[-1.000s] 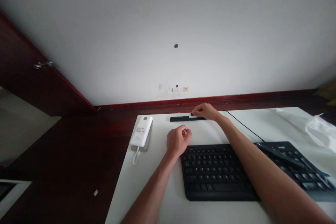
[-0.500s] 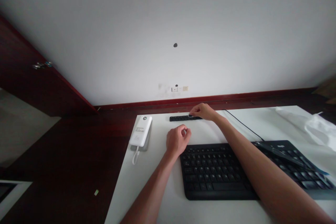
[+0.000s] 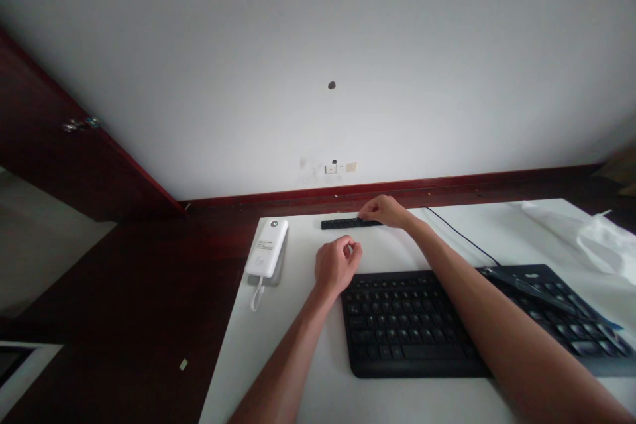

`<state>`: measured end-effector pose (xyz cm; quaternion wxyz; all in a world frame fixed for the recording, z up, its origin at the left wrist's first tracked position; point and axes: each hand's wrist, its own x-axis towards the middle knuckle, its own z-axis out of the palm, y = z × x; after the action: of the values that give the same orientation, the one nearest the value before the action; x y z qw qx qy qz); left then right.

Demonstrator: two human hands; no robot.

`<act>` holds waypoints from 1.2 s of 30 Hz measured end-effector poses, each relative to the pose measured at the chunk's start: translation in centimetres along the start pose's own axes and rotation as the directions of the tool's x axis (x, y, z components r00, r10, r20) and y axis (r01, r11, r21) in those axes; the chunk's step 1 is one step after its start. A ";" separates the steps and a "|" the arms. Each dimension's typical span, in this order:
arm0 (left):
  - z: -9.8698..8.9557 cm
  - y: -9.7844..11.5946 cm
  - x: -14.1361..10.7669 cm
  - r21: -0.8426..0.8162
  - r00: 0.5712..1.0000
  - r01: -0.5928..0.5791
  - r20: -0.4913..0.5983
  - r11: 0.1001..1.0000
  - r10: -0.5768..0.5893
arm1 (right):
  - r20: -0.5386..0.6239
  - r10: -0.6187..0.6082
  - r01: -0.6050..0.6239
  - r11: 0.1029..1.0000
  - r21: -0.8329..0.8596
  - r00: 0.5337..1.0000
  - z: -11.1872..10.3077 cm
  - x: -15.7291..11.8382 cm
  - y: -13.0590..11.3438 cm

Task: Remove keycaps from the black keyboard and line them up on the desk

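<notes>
My right hand is closed in a pinch at the right part of a thin black strip near the far edge of the white table. What its fingertips hold, if anything, is hidden. My left hand is curled, thumb and index finger nearly touching, above the table just left of the black keyboard's upper corner. Anything inside its fingers cannot be made out. My right forearm passes over the keyboard.
On the table's left side lies a white power bank with a short cable loop. Right of it all is a white plastic bag. A dark flat item rests on the keyboard, and a black cable runs to the far edge.
The small dark piece seen at my right fingertips before no longer shows; those fingers are slightly lower against the strip. My left hand has hardly moved.
</notes>
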<state>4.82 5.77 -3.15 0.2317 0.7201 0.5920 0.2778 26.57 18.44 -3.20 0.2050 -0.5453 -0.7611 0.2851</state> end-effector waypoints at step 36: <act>0.2 -0.3 0.0 -0.031 0.999 -0.036 -0.025 0.999 0.035 | 0.216 -0.211 0.212 0.977 0.017 0.953 -1.1 -0.4 -0.3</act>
<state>4.75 5.84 -3.47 0.2310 0.7233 0.5775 0.2999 27.17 18.19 -2.22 0.1482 -0.4271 -0.8338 0.3167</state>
